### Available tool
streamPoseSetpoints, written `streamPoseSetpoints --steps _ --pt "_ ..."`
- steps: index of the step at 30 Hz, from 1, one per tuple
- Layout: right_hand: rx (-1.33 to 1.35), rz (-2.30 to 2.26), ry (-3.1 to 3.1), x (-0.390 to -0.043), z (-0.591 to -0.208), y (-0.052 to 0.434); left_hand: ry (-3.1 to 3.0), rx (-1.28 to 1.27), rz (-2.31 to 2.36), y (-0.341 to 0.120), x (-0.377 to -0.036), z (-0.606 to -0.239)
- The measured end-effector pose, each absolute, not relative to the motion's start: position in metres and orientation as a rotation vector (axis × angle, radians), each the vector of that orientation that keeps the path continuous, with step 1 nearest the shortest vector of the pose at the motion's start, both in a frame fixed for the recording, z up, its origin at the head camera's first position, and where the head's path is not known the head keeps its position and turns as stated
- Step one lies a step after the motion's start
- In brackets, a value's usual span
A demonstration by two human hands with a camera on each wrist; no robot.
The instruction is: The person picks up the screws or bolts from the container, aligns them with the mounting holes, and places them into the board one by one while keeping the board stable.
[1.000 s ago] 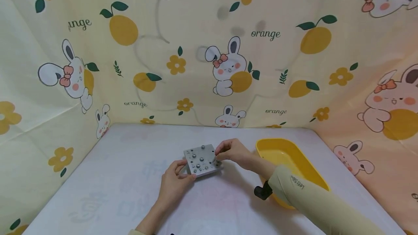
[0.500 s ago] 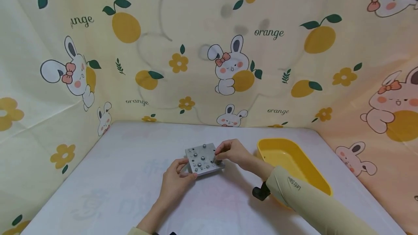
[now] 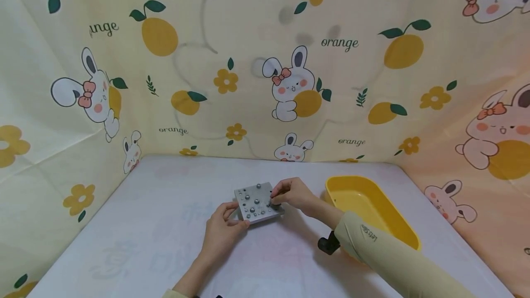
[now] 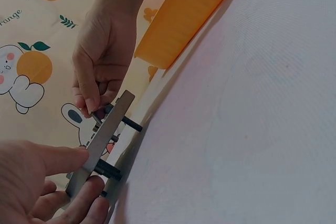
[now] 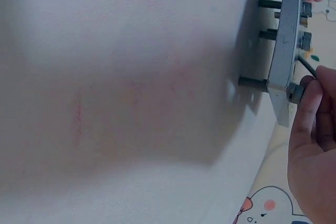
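A grey metal plate (image 3: 263, 193) is held tilted above the table. Several bolts (image 3: 256, 201) stand in it, their threaded shanks (image 5: 254, 84) sticking out underneath. My left hand (image 3: 223, 225) grips the plate at its near left side, thumb on the near edge and fingers round the left. At the right side, my right hand (image 3: 295, 194) pinches a thin dark metal rod (image 5: 306, 65) between thumb and fingers. The rod slants down to the plate's upper face beside a large bolt head (image 5: 295, 93). Its other end is hidden in the fingers, so its kind cannot be told.
A yellow plastic tray (image 3: 395, 222) stands to the right, partly under my right forearm. The white-covered table (image 3: 165, 206) reaches back to a printed cloth (image 3: 248, 59), which also hangs at both sides. A black wrist camera (image 3: 328, 243) sits below my right wrist.
The plate and my left hand stay almost in place. My right fingertips have shifted slightly at the plate's right side, still pinching the rod. The view itself has moved a little.
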State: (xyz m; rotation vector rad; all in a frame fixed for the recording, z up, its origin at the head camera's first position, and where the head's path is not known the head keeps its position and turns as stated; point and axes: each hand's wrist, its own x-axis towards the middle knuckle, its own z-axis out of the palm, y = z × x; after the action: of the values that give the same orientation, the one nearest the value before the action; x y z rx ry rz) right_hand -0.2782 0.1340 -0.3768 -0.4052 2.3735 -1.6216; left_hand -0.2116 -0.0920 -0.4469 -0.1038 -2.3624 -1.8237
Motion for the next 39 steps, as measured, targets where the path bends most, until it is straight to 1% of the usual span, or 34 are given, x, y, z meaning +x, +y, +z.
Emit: streamPoseSetpoints --steps 5,8,16,24,30,35,39 --pt "-0.409 -1.624 2.364 -0.293 -0.395 0.138 -2.36 -0.104 -1.832 -0.092 -0.21 -0.446" --pt "-0.408 -1.624 2.369 -0.295 -0.399 0.138 -2.357 -0.105 -1.836 -0.093 -0.21 -0.446" --pt "-0.496 -1.505 2.443 -0.299 -0.404 0.136 -2.346 -0.12 -1.82 -0.093 -0.21 -0.446" --pt "-0.458 -1.461 2.492 -0.297 -0.407 0.132 -2.365 -0.125 -1.813 -0.094 -0.209 -0.448" --pt "-0.497 -1.463 2.494 -0.299 -0.409 0.131 -2.358 -0.127 -1.816 -0.093 -0.21 -0.448" --pt "-0.502 -1.429 2.516 -0.298 -0.407 0.13 -2.351 -0.135 -1.81 -0.093 -0.211 -0.448" --pt "-0.559 -1.348 2.604 -0.295 -0.403 0.126 -2.353 -0.133 -1.8 -0.093 -0.211 -0.447"
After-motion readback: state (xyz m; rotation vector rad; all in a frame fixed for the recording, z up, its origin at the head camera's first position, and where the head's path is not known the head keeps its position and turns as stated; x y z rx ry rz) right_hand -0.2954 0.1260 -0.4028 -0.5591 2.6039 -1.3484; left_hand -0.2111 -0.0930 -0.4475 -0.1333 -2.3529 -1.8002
